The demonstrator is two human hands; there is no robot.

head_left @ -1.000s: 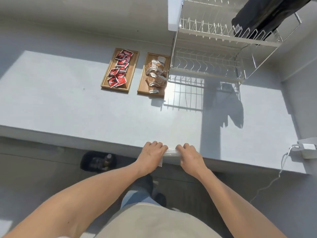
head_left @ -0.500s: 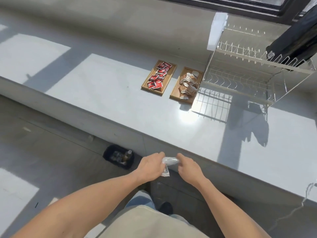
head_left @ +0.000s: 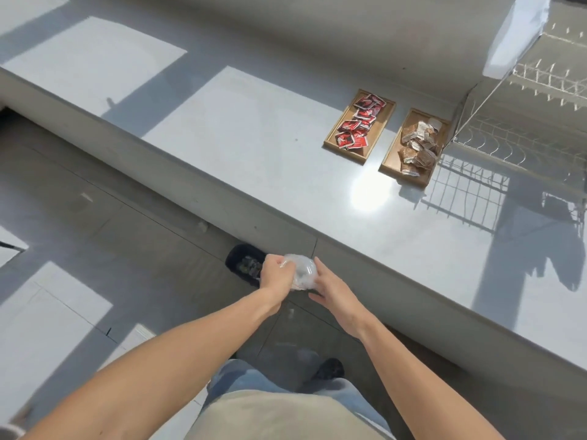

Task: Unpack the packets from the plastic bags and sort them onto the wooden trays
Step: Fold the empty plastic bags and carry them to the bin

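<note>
A crumpled clear plastic bag (head_left: 303, 272) is bunched into a ball in front of the counter, above a black bin. My left hand (head_left: 275, 274) is closed on its left side. My right hand (head_left: 328, 284) rests against its right side with the fingers loosely spread. Far back on the counter stand two wooden trays side by side. The left tray (head_left: 382, 128) holds several red packets (head_left: 359, 125). The right tray (head_left: 392, 154) holds several brown packets (head_left: 419, 144).
The grey counter (head_left: 254, 160) runs diagonally, its front edge just beyond my hands. A wire dish rack (head_left: 521, 115) stands at the back right beside the trays. The black bin (head_left: 246, 265) with rubbish sits on the floor under the counter edge.
My hands have drawn back from the counter edge and lowered over the bin, squeezing the plastic bag into a ball. The view has swung left, and the trays now lie further right.
</note>
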